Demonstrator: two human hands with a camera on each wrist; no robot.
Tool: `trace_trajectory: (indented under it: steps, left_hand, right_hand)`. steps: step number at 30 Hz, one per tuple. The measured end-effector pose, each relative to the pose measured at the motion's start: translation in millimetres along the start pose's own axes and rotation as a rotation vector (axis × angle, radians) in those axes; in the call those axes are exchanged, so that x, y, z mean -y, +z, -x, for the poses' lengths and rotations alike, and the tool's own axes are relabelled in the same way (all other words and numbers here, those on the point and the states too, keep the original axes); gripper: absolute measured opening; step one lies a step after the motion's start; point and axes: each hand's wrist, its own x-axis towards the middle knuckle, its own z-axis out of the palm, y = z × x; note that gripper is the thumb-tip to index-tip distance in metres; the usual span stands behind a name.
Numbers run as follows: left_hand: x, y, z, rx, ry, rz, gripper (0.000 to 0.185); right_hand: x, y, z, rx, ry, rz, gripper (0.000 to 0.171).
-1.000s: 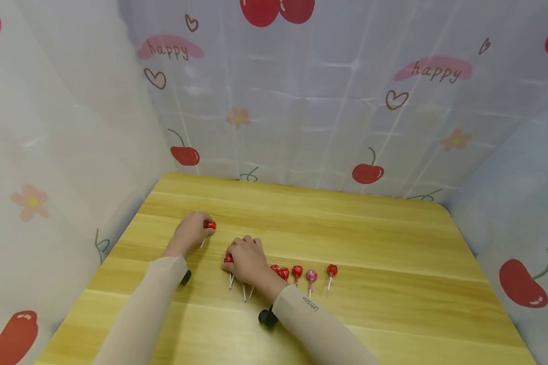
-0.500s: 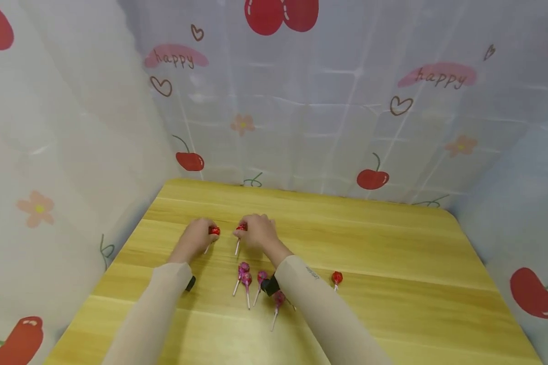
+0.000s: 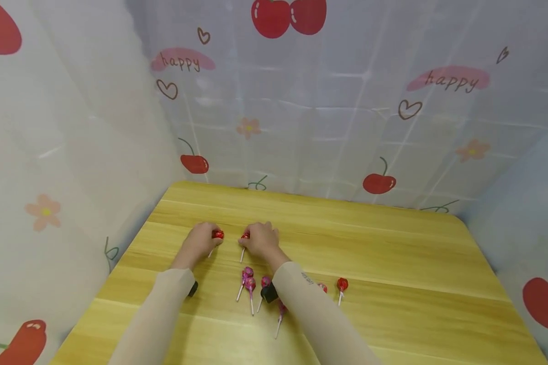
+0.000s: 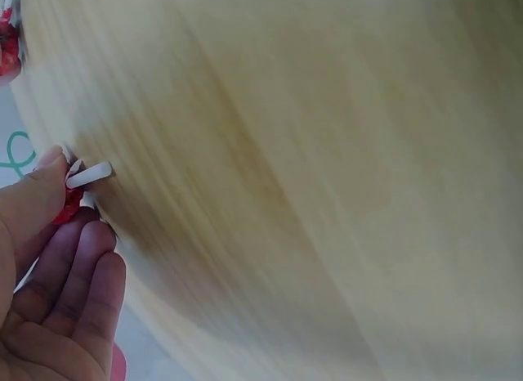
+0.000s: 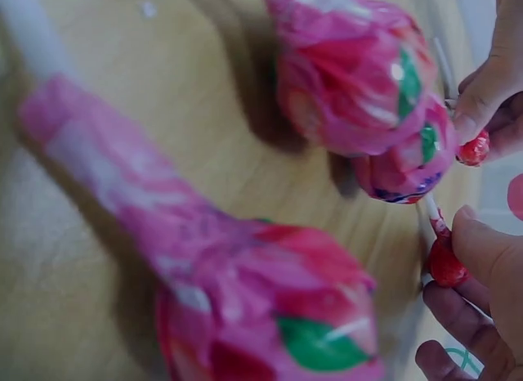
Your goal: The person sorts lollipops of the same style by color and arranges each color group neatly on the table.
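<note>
Red lollipops get sorted out: one is pinched in each hand, left hand (image 3: 200, 244), right hand (image 3: 261, 240); careful side-by-side placement is probably needed.

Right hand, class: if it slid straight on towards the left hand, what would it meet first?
Probably the red lollipop held by the left hand; only bare table shows between it and the right hand, though depth is unclear.

"happy" printed twice on cherry-pattern backdrop (image 3: 301, 126); sleeve (image 3: 308, 304) lettering unreadable.
</note>
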Motion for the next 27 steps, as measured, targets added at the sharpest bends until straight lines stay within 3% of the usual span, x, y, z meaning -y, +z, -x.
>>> trace_trajectory:
  steps: [10, 17, 24, 27]
  left_hand:
    - [1.9, 2.9, 4.7, -0.030, 0.026, 0.004, 0.036]
    - [4.4, 4.4, 6.6, -0.002, -0.002, 0.028, 0.046]
    - [2.4, -3.2, 6.6, 0.007, 0.003, 0.016, 0.060]
    - [0.6, -6.3, 9.6, -0.034, 0.000, 0.021, 0.061]
  right_hand:
    - [2.2, 4.0, -1.7, -0.023, -0.016, 0.029, 0.025]
    - [0.5, 5.6, -0.6, -0.001, -0.043, 0.050, 0.029]
    - [-6.4, -9.3, -3.5, -0.004, -0.052, 0.077, 0.045]
    - [-10.4, -21.7, -1.7, -0.013, -0.057, 0.045, 0.050]
